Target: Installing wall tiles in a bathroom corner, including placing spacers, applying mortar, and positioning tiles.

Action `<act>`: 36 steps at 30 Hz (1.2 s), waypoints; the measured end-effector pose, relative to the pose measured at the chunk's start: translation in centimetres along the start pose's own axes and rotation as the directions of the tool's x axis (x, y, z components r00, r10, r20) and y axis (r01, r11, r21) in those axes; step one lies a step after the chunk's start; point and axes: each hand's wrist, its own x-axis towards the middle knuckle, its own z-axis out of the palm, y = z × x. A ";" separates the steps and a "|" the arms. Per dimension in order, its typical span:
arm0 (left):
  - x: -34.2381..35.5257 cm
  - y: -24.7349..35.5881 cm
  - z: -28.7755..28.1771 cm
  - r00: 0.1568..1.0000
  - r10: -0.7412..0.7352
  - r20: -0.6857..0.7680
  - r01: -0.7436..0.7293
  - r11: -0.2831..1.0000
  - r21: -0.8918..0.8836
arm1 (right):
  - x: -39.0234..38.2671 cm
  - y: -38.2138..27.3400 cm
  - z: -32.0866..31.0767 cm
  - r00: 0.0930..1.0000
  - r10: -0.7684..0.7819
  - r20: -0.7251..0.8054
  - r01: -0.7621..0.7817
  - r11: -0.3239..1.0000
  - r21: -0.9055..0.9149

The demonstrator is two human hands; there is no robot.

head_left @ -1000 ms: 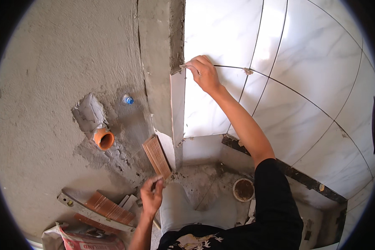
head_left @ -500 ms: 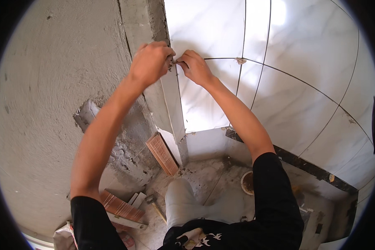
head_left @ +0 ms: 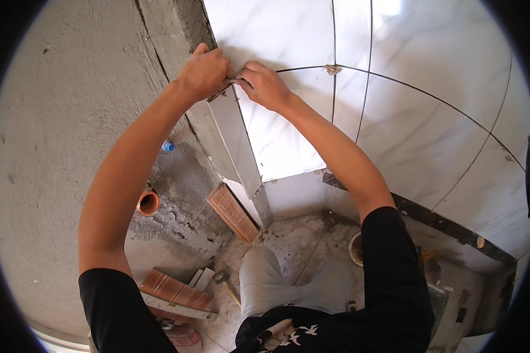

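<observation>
The white tile adjoins the narrow strip, whose long axis runs down its left edge. Atop the strip, the left hand, nearer, curls, grip unclear; the right hand pinches a scrap between them.

Wall tiles are white with grey marbling, plaster wall grey, drainpipe orange, pipe cap blue, T-shirt black, white-printed.

Wall tiles: smooth, glossy faces catch the light
Bare wall: rough, matt cement
Pipe: smooth plastic
Right sleeve: matt cloth
Hammer handle: wood
</observation>
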 end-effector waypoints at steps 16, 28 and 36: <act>1.3 0.7 0.4 0.994 -0.047 0.097 0.046 0.999 0.008 | 0.2 0.0 -0.2 0.994 0.054 0.097 -0.048 0.997 -0.062; 1.9 0.2 -0.2 0.993 0.001 0.119 0.012 0.995 -0.102 | -0.4 0.9 0.1 0.997 0.059 0.047 -0.060 0.998 0.014; 2.6 1.4 -0.5 0.960 -0.078 0.271 0.075 0.997 0.021 | 0.1 1.1 0.0 0.983 0.091 0.158 -0.093 0.996 0.003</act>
